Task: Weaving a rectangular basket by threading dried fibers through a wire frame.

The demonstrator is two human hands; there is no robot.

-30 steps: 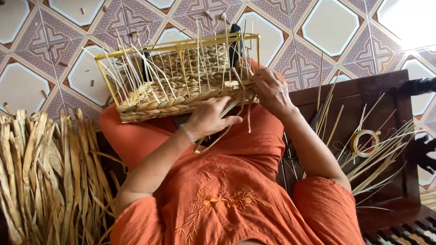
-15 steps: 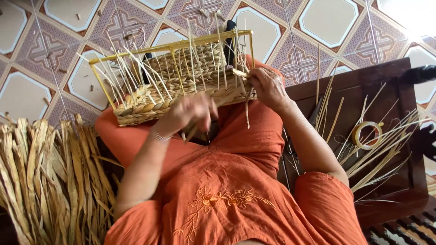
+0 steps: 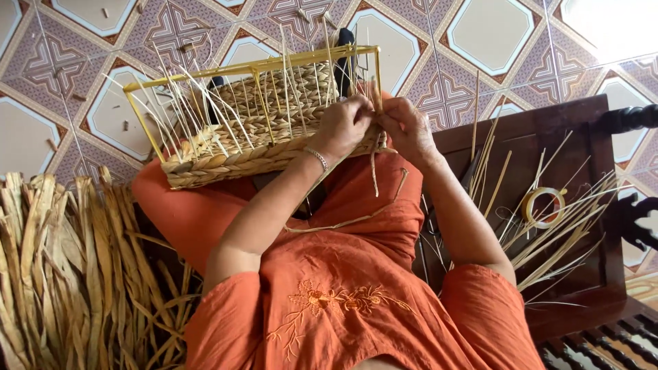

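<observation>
A person in an orange embroidered tunic [image 3: 356, 315] sits on a dark wooden bench [image 3: 582, 205], dried flat leaves [image 3: 62, 274] heaped at lower left of the frame. At centre, the left hand [image 3: 345, 125] and right hand [image 3: 406, 127] meet, each grip pinched shut on a pale fibre strand [image 3: 373, 96] at the right end of a half-woven basket [image 3: 253, 130]. The basket lies across the lap, its long axis running left from both hands. Beyond, its yellow wire frame [image 3: 253, 66] bristles with stiff upright stakes over a patterned tile floor [image 3: 480, 41].
</observation>
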